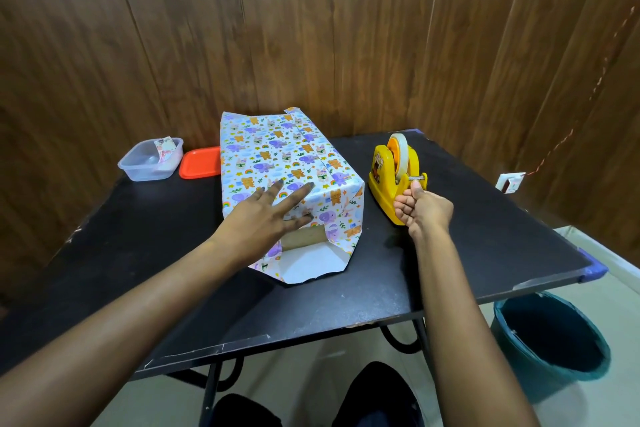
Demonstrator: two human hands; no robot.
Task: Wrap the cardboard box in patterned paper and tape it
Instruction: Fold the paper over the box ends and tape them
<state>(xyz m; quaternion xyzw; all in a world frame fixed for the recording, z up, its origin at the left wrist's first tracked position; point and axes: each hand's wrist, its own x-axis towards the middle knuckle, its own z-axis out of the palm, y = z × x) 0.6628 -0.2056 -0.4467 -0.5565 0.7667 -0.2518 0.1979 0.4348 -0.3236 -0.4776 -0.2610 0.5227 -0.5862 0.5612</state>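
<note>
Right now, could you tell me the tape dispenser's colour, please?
The tape dispenser is yellow; head view.

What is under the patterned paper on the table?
A strip of bare cardboard box shows at the open near end, just below the left hand pressing the patterned paper down. The paper covers the rest of the box.

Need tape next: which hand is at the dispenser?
The right hand, fingers curled at the cutter end of the yellow tape dispenser; the left hand presses flat on the wrapped box.
</note>
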